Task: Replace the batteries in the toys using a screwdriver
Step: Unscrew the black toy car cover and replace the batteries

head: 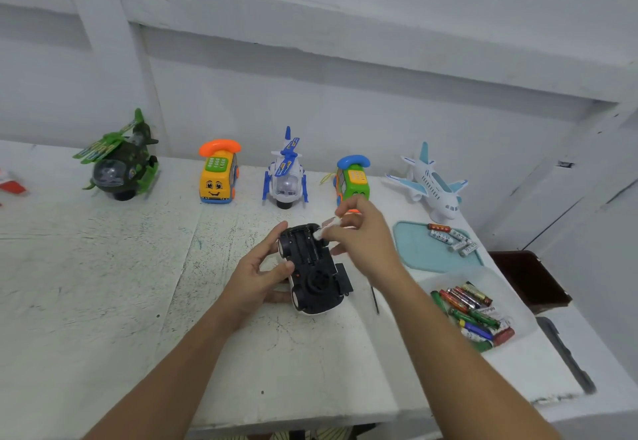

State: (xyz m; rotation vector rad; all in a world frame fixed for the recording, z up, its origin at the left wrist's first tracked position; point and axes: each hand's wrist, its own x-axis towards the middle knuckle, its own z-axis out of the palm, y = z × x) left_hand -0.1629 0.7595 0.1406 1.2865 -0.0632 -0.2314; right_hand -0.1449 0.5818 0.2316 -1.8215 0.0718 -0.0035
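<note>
Gripping one upturned black-and-white plastic toy car [312, 267], the left hand [255, 277] curls its thumb and fingers round the car's side, wheels up. The right hand [362, 236] pinches one white cylindrical battery [326, 229] between thumb and fingertips, against the car's far end.

Beyond the grip stand five toys:
- one green helicopter [121, 163]
- one yellow telephone bus [218, 177]
- one white-and-blue helicopter [286, 177]
- one green telephone car [354, 180]
- one white aeroplane [431, 180]

Right of the grip, a teal tray [421, 256] holds roughly six loose batteries [452, 239]. Nearer, a clear plastic tub [511, 294] holds a mixed battery heap [473, 312], too tangled to count. One thin dark screwdriver shaft [375, 298] lies by the right forearm.
</note>
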